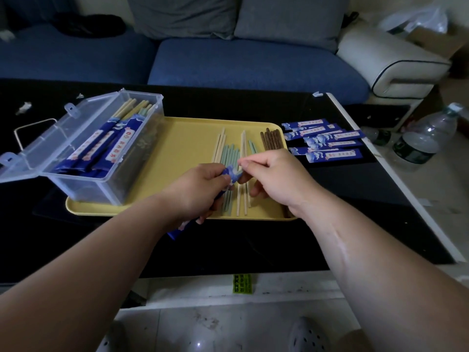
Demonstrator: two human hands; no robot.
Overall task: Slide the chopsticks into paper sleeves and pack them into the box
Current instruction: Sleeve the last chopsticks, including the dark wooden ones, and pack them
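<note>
From the head camera, the left hand (200,191) is curled round a blue paper sleeve (232,175). The right hand (276,179) pinches thumb to forefinger at its mouth, seemingly holding the lip open, though I can't rule out a chopstick tip there. The sleeve slants above the yellow tray (187,138), mouth pointing away toward the loose chopsticks (229,158), tail toward the person's left. The clear box (83,191) stands open on the tray's left, handy for packing

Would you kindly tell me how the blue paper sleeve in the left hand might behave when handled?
Probably floppy: the paper sleeve looks thin and creases where the left hand grips it. Likely very light and easily crushed. Flat, so unlikely to roll.
</note>
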